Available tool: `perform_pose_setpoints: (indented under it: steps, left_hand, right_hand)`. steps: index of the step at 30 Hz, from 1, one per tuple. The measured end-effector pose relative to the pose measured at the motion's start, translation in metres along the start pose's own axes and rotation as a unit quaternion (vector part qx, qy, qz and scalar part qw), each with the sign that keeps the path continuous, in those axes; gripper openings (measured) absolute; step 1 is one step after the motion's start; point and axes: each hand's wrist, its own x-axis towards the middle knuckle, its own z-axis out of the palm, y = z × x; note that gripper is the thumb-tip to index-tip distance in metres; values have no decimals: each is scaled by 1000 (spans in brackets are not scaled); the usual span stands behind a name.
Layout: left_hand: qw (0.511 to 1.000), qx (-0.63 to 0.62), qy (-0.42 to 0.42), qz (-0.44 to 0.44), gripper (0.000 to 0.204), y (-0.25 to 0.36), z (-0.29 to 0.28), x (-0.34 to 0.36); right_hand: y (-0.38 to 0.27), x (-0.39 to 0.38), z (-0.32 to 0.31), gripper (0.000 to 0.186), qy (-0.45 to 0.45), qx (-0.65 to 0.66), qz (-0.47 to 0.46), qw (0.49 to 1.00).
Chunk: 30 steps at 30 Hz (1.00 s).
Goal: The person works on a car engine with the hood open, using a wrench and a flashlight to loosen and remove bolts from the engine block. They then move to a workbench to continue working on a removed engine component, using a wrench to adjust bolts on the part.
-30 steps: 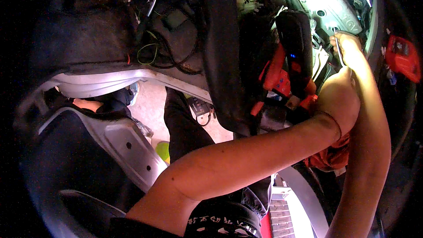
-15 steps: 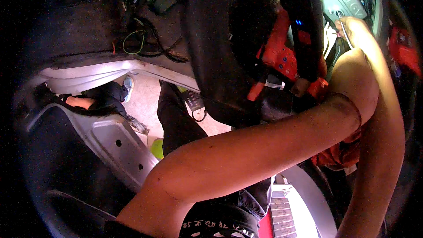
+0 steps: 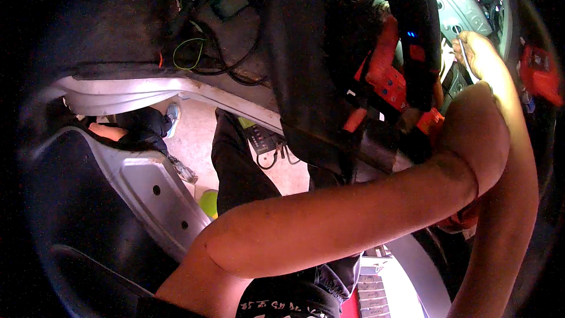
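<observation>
Both my arms reach to the upper right, into a lit engine bay. My right hand [image 3: 479, 53] is closed around a slim silver metal tool [image 3: 464, 56], its exact kind unclear. The tool's upper end meets a round spot on the grey engine cover [image 3: 456, 3]. My left hand [image 3: 475, 121] lies just below, close to the tool's lower end, with its back toward me and its fingers hidden. Beside the hands stands a black slab-shaped device [image 3: 410, 0] with small blue lights. A red-orange piece with blue dots [image 3: 388, 79] sits left of it.
Red packaging [image 3: 541, 73] lies at the far right. Loose wires [image 3: 194, 56] cross the dark panel at upper left. Below are a pale metal body edge [image 3: 153, 191], a dark box with a cable [image 3: 262, 139] and another person's shoe [image 3: 172, 119]. A tool tray [image 3: 371, 291] is at the bottom.
The view has shifted slightly, so the dark panel and black device appear farther right. My right hand keeps its hold on the silver tool at the engine cover.
</observation>
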Motion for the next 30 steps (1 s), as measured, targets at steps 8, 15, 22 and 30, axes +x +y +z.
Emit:
perform_pose_setpoints:
  steps: [8, 15, 22, 30]
  left_hand:
    - [973, -183, 32, -137, 12, 7, -7, -4]
    - [951, -265, -27, -159, 14, 6, -36, -3]
    - [949, -261, -54, -168, 14, 7, -43, -4]
    - [944, -276, -51, -175, 13, 11, -52, -12]
  right_hand:
    - [0, 12, -5, 28, 21, -5, 25, 999]
    - [-5, -4, 1, 19, 34, -3, 29, 999]
    - [-8, -9, -1, 32, 21, -3, 21, 1000]
    - [-6, 3, -5, 30, 5, -8, 39, 999]
